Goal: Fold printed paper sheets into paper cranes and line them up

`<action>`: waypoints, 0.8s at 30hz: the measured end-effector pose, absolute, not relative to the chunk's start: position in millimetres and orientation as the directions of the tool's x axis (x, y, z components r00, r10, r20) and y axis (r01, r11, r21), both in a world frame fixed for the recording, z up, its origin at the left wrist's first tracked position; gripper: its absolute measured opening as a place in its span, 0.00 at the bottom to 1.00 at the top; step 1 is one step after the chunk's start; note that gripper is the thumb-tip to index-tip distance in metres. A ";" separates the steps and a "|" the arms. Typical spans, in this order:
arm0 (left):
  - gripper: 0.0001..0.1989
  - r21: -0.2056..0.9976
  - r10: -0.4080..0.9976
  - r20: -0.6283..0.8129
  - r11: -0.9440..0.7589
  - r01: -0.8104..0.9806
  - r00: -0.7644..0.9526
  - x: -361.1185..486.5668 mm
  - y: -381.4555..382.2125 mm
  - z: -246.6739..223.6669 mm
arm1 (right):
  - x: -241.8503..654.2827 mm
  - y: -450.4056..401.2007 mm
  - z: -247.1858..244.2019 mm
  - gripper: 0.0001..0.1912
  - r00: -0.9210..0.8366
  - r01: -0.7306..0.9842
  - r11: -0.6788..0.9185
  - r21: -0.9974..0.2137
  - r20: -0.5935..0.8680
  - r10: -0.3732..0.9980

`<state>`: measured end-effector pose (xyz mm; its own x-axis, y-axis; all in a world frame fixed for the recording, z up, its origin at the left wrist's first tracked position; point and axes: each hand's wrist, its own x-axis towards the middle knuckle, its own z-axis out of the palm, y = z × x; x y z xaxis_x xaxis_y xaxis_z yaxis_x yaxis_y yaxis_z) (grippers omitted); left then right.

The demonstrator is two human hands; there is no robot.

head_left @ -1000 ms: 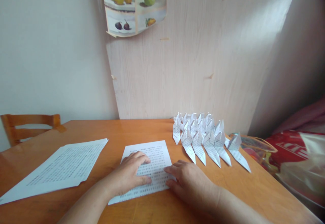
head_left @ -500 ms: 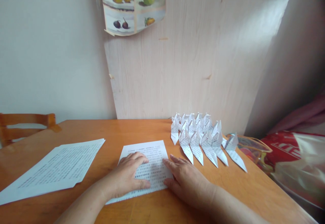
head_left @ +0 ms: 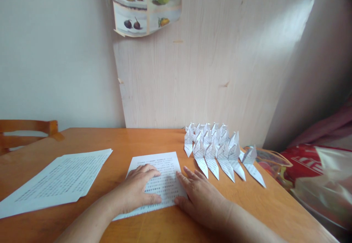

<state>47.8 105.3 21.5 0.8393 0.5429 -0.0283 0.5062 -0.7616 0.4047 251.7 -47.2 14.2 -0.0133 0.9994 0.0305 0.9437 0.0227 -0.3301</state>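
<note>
A printed sheet of paper (head_left: 165, 178) lies flat on the wooden table in front of me. My left hand (head_left: 139, 189) rests on its left part, thumb and fingers spread. At the sheet's right edge lies my right hand (head_left: 199, 195), fingers apart, its thumb and fingertips touching the paper. Beyond my right hand stand several folded paper figures (head_left: 211, 151) in rows, with pointed white tails toward me. To the left is a stack of printed sheets (head_left: 60, 178), touched by neither hand.
The table (head_left: 154, 140) reaches back to a wall panel with a fruit picture (head_left: 147, 6). A wooden chair (head_left: 27, 127) stands at the far left. Beyond the table's right edge are a red bag (head_left: 305, 162) and clear plastic.
The view has shifted slightly. Both hands stay on the sheet in nearly the same pose, with the right thumb a little further left.
</note>
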 end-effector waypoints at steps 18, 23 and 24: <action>0.34 0.406 0.532 -0.020 -0.770 0.493 0.847 45.6 104.9 19.5 | 253.1 -46.3 5.8 0.41 -0.047 0.932 0.068 -0.355 0.066 0.997; 0.35 0.406 0.525 -0.015 -0.774 0.485 0.851 44.4 104.9 17.1 | 258.1 -44.2 3.7 0.36 -0.025 0.945 0.050 -0.322 0.081 0.996; 0.35 0.405 0.523 -0.016 -0.776 0.484 0.852 44.4 104.7 17.0 | 258.0 -44.3 4.1 0.35 -0.027 0.947 0.050 -0.318 0.079 0.997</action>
